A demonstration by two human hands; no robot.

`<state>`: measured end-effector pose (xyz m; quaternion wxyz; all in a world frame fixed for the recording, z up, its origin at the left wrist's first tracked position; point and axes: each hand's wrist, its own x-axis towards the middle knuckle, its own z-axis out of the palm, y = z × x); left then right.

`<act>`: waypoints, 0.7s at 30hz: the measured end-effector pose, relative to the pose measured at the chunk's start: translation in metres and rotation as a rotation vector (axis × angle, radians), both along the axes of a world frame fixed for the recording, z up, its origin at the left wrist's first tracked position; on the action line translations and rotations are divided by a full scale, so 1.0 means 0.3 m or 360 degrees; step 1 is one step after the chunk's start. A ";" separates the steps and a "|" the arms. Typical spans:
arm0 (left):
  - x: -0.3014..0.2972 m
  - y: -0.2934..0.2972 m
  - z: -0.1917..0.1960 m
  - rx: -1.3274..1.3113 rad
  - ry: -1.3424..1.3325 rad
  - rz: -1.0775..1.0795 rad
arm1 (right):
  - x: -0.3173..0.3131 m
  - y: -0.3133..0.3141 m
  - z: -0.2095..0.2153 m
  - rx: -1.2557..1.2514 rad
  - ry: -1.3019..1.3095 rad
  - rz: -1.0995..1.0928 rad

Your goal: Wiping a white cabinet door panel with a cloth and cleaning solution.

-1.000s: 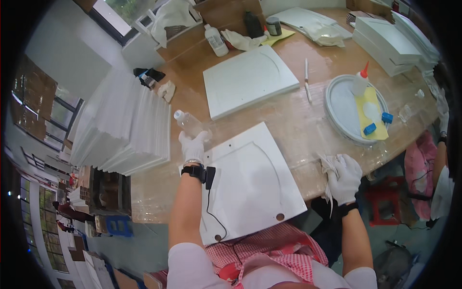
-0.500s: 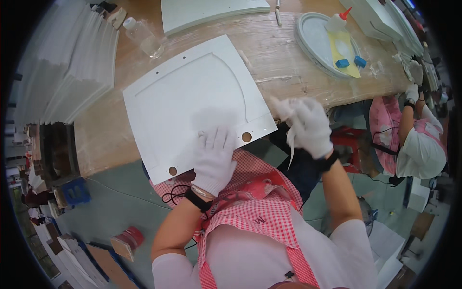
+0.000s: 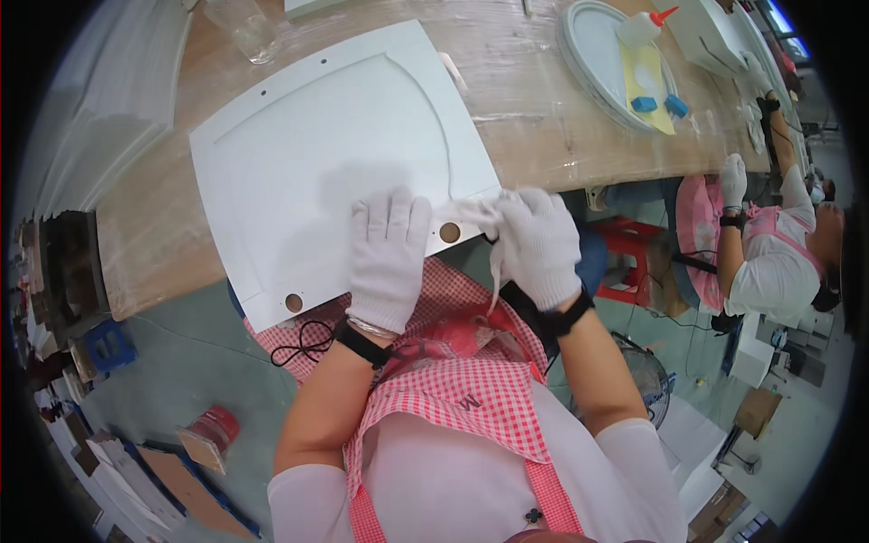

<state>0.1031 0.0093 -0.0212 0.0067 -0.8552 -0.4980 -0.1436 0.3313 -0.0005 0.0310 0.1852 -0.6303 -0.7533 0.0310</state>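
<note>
A white panel [image 3: 317, 163] with a curved groove and round holes lies on the table, its front edge past the table's edge. My left hand [image 3: 389, 258], in a white knit glove, rests flat on the panel's front part with fingers stretched out. My gloved right hand [image 3: 539, 244] is closed on a white cloth [image 3: 472, 215] at the panel's front right corner. The cloth touches the surface beside the right-hand hole [image 3: 450, 233], and a strip of it hangs down below the hand.
On the wooden table [image 3: 534, 127], a white round lid [image 3: 588, 63] bears a red-tipped glue bottle [image 3: 640, 30], a yellow sheet and blue blocks. Stacked white panels [image 3: 100, 100] stand left, near a clear bottle [image 3: 249, 36]. A co-worker [image 3: 769, 235] sits at right.
My right hand has moved left with the cloth, from beside the panel onto its front right corner. My left hand stays flat on the panel. The whole view has shifted somewhat.
</note>
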 end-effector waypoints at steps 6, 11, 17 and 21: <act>0.007 0.009 0.006 0.0083 -0.0034 -0.0006 | 0.008 -0.045 -0.043 0.0117 0.0165 0.0023; 0.008 0.004 0.017 0.0005 -0.0057 -0.0005 | 0.002 0.065 -0.031 0.0081 0.0040 -0.0016; 0.003 0.001 -0.002 0.0026 -0.0083 0.0011 | -0.005 -0.025 -0.030 -0.0025 0.0150 -0.0064; 0.013 0.011 0.023 0.0051 -0.0038 -0.0008 | 0.003 0.073 -0.038 0.0090 0.0068 -0.0075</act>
